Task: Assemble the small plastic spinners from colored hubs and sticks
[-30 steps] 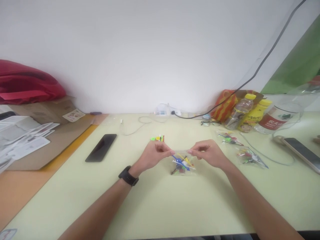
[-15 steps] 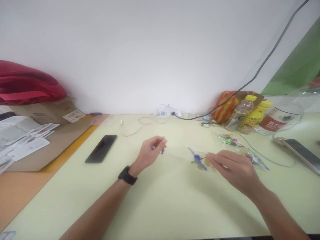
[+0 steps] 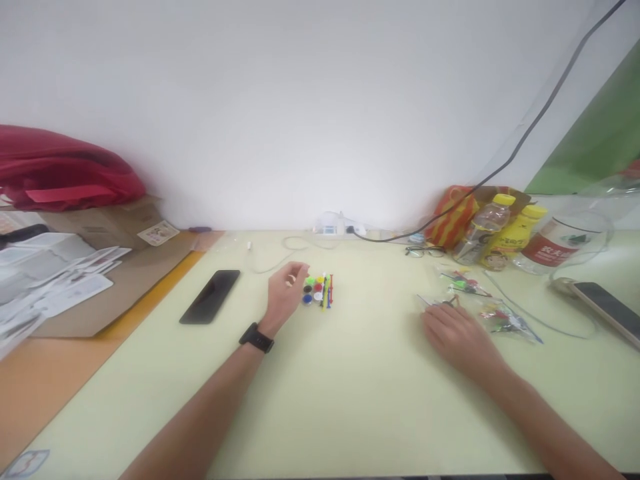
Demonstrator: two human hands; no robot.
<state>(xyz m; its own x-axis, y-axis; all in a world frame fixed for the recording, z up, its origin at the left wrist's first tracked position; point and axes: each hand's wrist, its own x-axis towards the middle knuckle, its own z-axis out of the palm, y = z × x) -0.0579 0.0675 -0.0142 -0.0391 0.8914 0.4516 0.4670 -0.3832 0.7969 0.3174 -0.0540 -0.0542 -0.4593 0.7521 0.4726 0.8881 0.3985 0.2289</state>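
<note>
My left hand (image 3: 283,295), with a black watch on the wrist, hovers just left of a small cluster of coloured plastic pieces (image 3: 318,291) on the pale yellow table (image 3: 350,387). Its fingers are loosely curled and apart, and nothing shows in them. My right hand (image 3: 454,335) lies palm down on the table with its fingers stretched flat. Its fingertips touch the edge of a small clear bag of coloured pieces (image 3: 434,302). Two more clear bags of similar pieces, one (image 3: 463,283) farther back and one (image 3: 503,319) to the right, lie just beyond that hand.
A black phone (image 3: 211,296) lies left of my left hand. Bottles (image 3: 493,227), glasses (image 3: 424,251), a large clear jar (image 3: 565,240) and another phone (image 3: 607,308) stand at the right. Papers (image 3: 55,287), a cardboard box and a red bag (image 3: 60,170) fill the left. Cables run along the wall.
Both hands held the clear bag together; then they parted. My right hand carried the bag to the right and laid it down. My left hand set a blue piece by the cluster.
</note>
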